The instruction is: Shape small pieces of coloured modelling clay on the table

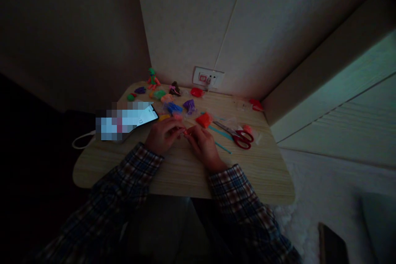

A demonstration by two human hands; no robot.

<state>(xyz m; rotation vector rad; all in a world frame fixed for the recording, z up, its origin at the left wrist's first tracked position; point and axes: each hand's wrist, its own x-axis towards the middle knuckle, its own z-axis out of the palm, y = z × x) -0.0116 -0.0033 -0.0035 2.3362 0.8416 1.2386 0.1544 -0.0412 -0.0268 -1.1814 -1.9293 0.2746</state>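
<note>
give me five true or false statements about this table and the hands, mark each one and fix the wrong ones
1. The left hand and right hand bring their fingers together at a small reddish piece. True.
2. The scissors lie left of the left hand. False: they lie right of the right hand.
3. A green and orange figure is near the table's far edge. True.
4. Both sleeves are plain white. False: they are dark plaid.
5. The phone's screen is lit. True.
</note>
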